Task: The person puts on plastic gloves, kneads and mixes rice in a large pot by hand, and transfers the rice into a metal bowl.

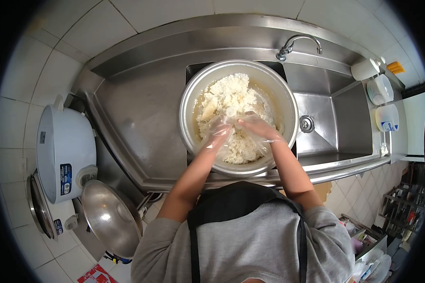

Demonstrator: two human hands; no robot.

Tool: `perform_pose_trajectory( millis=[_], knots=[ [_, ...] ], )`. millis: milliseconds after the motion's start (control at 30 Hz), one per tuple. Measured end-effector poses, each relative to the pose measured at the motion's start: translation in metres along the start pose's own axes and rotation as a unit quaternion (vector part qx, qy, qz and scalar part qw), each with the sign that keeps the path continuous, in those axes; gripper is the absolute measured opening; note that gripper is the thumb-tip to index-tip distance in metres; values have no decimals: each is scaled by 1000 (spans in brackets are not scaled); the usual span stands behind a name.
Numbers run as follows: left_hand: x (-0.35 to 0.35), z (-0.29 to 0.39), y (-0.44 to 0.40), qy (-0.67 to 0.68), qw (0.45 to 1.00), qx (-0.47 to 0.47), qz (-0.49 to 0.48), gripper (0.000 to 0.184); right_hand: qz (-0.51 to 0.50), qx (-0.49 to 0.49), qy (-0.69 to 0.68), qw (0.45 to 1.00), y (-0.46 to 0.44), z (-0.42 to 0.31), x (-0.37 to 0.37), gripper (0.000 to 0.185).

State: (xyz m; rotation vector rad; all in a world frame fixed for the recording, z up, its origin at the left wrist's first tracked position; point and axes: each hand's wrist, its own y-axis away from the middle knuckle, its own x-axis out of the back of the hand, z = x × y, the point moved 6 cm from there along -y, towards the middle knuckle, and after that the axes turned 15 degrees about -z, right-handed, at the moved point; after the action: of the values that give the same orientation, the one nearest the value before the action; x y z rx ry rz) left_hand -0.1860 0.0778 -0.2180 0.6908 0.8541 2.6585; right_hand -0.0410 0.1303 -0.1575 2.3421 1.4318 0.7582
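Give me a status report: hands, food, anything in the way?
Left hand and right hand in clear plastic gloves, down at the white, clumpy food. Food heaped in round pot. Nothing visibly blocking the hands.

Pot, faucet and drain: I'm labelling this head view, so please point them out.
Pot (184,113): head view, on its left rim.
Faucet (284,50): head view, on the body below its curved spout.
Drain (307,124): head view, on the middle.

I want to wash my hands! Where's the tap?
In the head view, the tap is at the upper right, on the back edge of the sink, beyond the big bowl.
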Motion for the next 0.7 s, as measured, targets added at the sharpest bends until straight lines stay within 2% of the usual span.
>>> perform_pose_trajectory(
  millis=[67,100,167,233,300,400,433,500,533,600,633,700],
  knots=[
    [0,17,1,104,988,-116,-17,52,86,35,-65,994,3,-7,16,83],
    [3,28,14,34,974,-211,69,57,127,52,-99,986,5,-9,22,86],
    [-5,40,15,172,953,-245,-35,56,203,58,-99,972,5,-16,34,91],
    [-8,52,21,206,949,-233,-52,47,265,98,-65,957,-5,-19,41,94],
    [-4,71,37,142,974,-178,22,31,308,171,7,936,-30,-8,37,93],
    [-28,47,7,316,919,-192,-137,26,362,138,-143,911,-65,4,44,93],
    [-28,48,18,395,873,-245,-148,26,342,157,-263,889,-68,6,46,91],
    [-26,49,23,433,852,-249,-156,23,289,183,-496,798,-71,12,44,88],
    [-27,50,27,450,842,-248,-164,22,312,152,-420,839,-64,8,45,86],
    [-42,36,16,559,763,-250,-206,21,353,87,-253,897,-42,-6,51,83],
    [-49,32,12,612,716,-248,-226,21,357,-5,-60,932,-25,-22,51,77],
    [-25,43,13,411,828,-274,-266,24,379,24,-128,916,-53,34,55,67]
  ],
)
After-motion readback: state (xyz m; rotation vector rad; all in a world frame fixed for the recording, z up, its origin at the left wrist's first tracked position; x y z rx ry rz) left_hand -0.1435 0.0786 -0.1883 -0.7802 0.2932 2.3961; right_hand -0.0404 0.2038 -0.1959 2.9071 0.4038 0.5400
